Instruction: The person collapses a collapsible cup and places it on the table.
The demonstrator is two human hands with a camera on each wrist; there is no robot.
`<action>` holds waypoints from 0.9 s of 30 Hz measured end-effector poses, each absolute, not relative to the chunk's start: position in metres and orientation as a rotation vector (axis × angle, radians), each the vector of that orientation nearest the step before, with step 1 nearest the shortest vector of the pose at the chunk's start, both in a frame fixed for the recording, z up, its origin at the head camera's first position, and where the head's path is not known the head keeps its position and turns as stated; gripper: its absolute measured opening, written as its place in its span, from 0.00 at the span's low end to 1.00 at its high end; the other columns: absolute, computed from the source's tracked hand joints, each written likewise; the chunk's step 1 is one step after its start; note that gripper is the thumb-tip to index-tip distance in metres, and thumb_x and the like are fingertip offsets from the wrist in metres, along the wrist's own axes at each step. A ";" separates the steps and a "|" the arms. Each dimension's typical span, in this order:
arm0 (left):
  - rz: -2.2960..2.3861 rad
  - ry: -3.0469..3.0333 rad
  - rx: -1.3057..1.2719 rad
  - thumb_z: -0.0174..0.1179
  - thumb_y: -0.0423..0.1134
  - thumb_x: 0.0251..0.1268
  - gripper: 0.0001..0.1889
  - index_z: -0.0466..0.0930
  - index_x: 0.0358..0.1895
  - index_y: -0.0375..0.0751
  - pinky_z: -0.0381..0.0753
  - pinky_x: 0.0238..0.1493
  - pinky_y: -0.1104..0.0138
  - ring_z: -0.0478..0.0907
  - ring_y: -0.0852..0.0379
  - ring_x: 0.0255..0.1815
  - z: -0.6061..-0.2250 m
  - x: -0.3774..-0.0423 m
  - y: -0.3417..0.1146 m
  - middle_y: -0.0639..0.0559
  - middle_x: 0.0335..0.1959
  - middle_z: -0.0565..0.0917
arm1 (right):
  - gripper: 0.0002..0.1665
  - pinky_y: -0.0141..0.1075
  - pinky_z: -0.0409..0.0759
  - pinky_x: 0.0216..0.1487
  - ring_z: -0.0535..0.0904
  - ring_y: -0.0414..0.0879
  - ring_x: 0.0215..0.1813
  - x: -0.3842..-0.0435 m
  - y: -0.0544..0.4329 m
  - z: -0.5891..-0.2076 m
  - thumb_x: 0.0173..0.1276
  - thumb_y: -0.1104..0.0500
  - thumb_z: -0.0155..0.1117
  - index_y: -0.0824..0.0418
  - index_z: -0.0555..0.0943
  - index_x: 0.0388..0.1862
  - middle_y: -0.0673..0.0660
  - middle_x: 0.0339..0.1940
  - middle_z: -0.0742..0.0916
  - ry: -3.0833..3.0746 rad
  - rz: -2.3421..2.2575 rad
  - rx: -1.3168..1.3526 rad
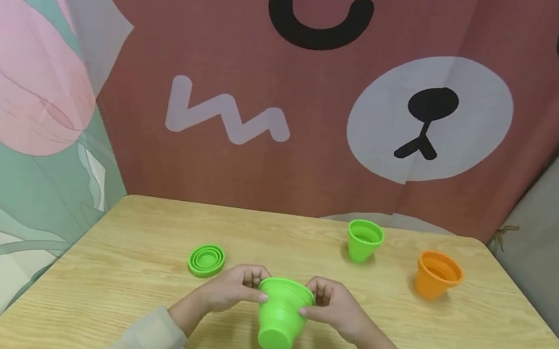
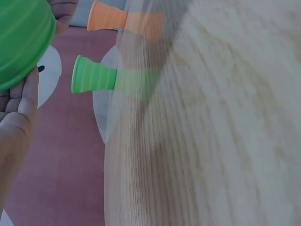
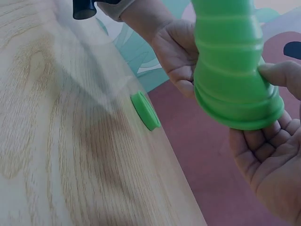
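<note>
A green collapsible cup (image 1: 283,312), drawn out to its ringed full height, is held above the table with its base tilted toward me. My left hand (image 1: 236,289) pinches the rim from the left, thumb on the outer wall. On the opposite side my right hand (image 1: 341,309) grips the rim the same way, its thumb pressing the wall, as the right wrist view shows with the cup (image 3: 233,66) up close. Left of the hands lies a flattened green collapsible cup (image 1: 206,260), its rings nested.
Toward the back right stand a second extended green cup (image 1: 364,241) and an orange cup (image 1: 437,275), both upright. They rest on a light wooden table (image 1: 133,297). Behind its far edge hangs a curtain (image 1: 311,179) printed with a bear's face.
</note>
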State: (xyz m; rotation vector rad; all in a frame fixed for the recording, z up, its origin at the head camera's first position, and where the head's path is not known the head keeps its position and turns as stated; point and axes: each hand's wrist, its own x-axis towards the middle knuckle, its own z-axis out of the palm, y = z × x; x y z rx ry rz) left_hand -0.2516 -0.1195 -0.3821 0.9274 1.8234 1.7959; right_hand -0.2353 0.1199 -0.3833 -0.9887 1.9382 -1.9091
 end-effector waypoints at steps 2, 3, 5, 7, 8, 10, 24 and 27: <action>1.786 1.846 0.929 0.55 0.32 0.53 0.13 0.67 0.36 0.23 0.73 0.38 0.69 0.72 0.62 0.31 -0.383 -0.252 -0.121 0.55 0.28 0.76 | 0.15 0.30 0.75 0.31 0.72 0.37 0.29 -0.236 0.117 -0.383 0.51 0.69 0.60 0.79 0.67 0.30 0.49 0.26 0.77 1.957 -1.895 -0.985; 1.782 1.854 0.933 0.55 0.32 0.54 0.14 0.67 0.36 0.21 0.73 0.38 0.69 0.72 0.62 0.30 -0.383 -0.252 -0.122 0.55 0.28 0.76 | 0.15 0.30 0.74 0.31 0.72 0.37 0.29 -0.236 0.116 -0.382 0.51 0.69 0.61 0.79 0.66 0.29 0.49 0.25 0.76 1.962 -1.888 -0.982; 1.778 1.858 0.948 0.54 0.30 0.54 0.14 0.66 0.35 0.19 0.73 0.37 0.70 0.72 0.63 0.30 -0.384 -0.252 -0.123 0.56 0.27 0.76 | 0.15 0.29 0.74 0.30 0.71 0.37 0.28 -0.237 0.113 -0.381 0.51 0.69 0.61 0.79 0.66 0.28 0.49 0.25 0.76 1.965 -1.874 -0.971; 1.778 1.848 0.966 0.54 0.30 0.54 0.13 0.65 0.34 0.18 0.73 0.36 0.71 0.72 0.63 0.29 -0.384 -0.252 -0.123 0.57 0.27 0.76 | 0.16 0.29 0.74 0.30 0.71 0.37 0.28 -0.237 0.112 -0.380 0.51 0.68 0.61 0.79 0.66 0.28 0.49 0.24 0.76 1.969 -1.868 -0.956; 1.778 1.840 0.978 0.53 0.29 0.54 0.13 0.64 0.34 0.18 0.73 0.36 0.71 0.72 0.63 0.28 -0.384 -0.253 -0.123 0.57 0.26 0.76 | 0.16 0.29 0.74 0.30 0.71 0.37 0.28 -0.237 0.112 -0.380 0.51 0.68 0.61 0.79 0.65 0.28 0.49 0.24 0.76 1.968 -1.866 -0.949; 1.777 1.823 0.998 0.54 0.30 0.53 0.14 0.64 0.33 0.18 0.74 0.35 0.71 0.72 0.64 0.28 -0.384 -0.254 -0.122 0.57 0.26 0.76 | 0.16 0.29 0.74 0.30 0.71 0.37 0.28 -0.237 0.112 -0.379 0.51 0.68 0.60 0.79 0.65 0.28 0.49 0.24 0.75 1.970 -1.866 -0.940; 1.717 1.823 1.005 0.51 0.26 0.53 0.06 0.65 0.28 0.24 0.73 0.31 0.73 0.71 0.65 0.26 -0.390 -0.260 -0.119 0.55 0.24 0.75 | 0.07 0.30 0.74 0.31 0.71 0.38 0.28 -0.240 0.112 -0.387 0.49 0.70 0.56 0.67 0.68 0.25 0.49 0.23 0.75 1.920 -1.882 -0.865; 1.697 1.900 0.965 0.49 0.26 0.52 0.02 0.66 0.27 0.30 0.71 0.31 0.72 0.69 0.64 0.25 -0.390 -0.263 -0.119 0.55 0.23 0.73 | 0.06 0.30 0.74 0.31 0.71 0.39 0.28 -0.243 0.111 -0.386 0.50 0.71 0.55 0.64 0.68 0.26 0.50 0.23 0.75 1.951 -1.876 -0.840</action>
